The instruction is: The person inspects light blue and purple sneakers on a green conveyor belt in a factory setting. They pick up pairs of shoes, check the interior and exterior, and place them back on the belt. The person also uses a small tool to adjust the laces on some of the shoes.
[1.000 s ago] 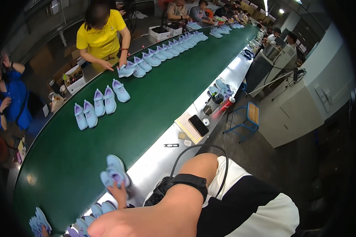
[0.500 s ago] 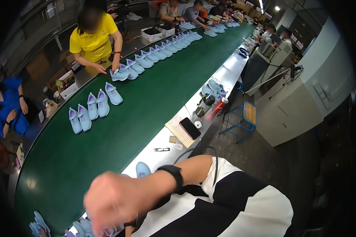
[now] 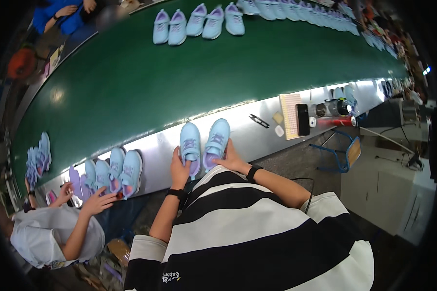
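Two light blue sneakers with lilac laces and straps stand side by side on the metal ledge, toes pointing away from me. My left hand (image 3: 180, 169) is closed on the heel side of the left sneaker (image 3: 190, 137). Around the heel of the right sneaker (image 3: 217, 133) my right hand (image 3: 232, 158) is closed, its thumb near the shoe opening. A narrow gap parts the two shoes. To their left, several more blue sneakers (image 3: 115, 165) stand on the ledge beside a co-worker's hand (image 3: 99, 201).
Beyond the ledge runs a green conveyor belt (image 3: 131, 87), with sneaker rows (image 3: 213, 22) at its far side. On my right lie thread snips (image 3: 259, 121), a dotted sheet (image 3: 289, 116), a phone (image 3: 302, 119), a dark bottle (image 3: 331, 107) and a red can (image 3: 335, 121). A blue-framed stool (image 3: 352, 150) stands below.
My view has swung left and down toward the ledge. My right arm, earlier stretched across to the lower left, has drawn back; both hands now hold a pair of sneakers before me.
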Motion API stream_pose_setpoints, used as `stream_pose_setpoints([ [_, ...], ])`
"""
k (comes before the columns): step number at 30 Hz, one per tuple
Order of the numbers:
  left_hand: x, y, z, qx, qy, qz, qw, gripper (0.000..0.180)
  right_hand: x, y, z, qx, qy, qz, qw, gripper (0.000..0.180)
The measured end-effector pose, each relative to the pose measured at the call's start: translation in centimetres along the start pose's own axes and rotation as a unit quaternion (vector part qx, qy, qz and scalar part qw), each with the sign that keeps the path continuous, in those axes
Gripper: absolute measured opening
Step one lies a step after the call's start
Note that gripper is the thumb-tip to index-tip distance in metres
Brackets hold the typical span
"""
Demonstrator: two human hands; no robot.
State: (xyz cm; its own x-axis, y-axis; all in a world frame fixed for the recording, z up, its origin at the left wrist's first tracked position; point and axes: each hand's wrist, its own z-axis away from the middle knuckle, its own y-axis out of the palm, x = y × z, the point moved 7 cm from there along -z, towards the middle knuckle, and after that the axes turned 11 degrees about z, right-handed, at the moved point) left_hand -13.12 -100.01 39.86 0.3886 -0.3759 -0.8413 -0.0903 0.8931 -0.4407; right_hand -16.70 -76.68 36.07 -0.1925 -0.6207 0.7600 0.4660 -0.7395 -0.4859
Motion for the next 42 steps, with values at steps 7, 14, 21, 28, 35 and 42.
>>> stream_pose_setpoints([
  [7, 0.4, -0.7, 1.3, 0.053, -0.165, 0.407, 0.897, 0.039, 2.9, -4.4, -0.5, 0.043, 0.087, -0.138, 0.986, 0.045],
  [14, -10.1, -1.0, 1.6, 0.146, -0.118, 0.627, 0.756, 0.052, 14.9, -9.0, 1.3, 0.139, 0.022, -0.411, 0.901, 0.046],
  [21, -16.8, -4.6, 0.9, 0.046, -0.018, 0.585, 0.809, 0.06, 19.4, -13.4, 2.1, 0.088, -0.09, -0.521, 0.844, 0.067],
  [28, -16.0, -4.7, 1.9, -0.12, 0.198, -0.016, 0.973, 0.067, 17.1, -14.2, 2.7, -0.17, -0.273, 0.147, 0.935, 0.065],
  [35, -8.2, 0.5, 0.8, -0.059, 0.161, -0.015, 0.985, 0.072, 9.1, -7.9, 1.0, -0.035, -0.214, 0.214, 0.952, 0.081],
  [42, -2.7, 0.5, -2.0, 0.099, -0.035, 0.101, 0.989, 0.053, 2.5, -7.0, -2.1, 0.101, 0.021, 0.003, 0.995, 0.067],
])
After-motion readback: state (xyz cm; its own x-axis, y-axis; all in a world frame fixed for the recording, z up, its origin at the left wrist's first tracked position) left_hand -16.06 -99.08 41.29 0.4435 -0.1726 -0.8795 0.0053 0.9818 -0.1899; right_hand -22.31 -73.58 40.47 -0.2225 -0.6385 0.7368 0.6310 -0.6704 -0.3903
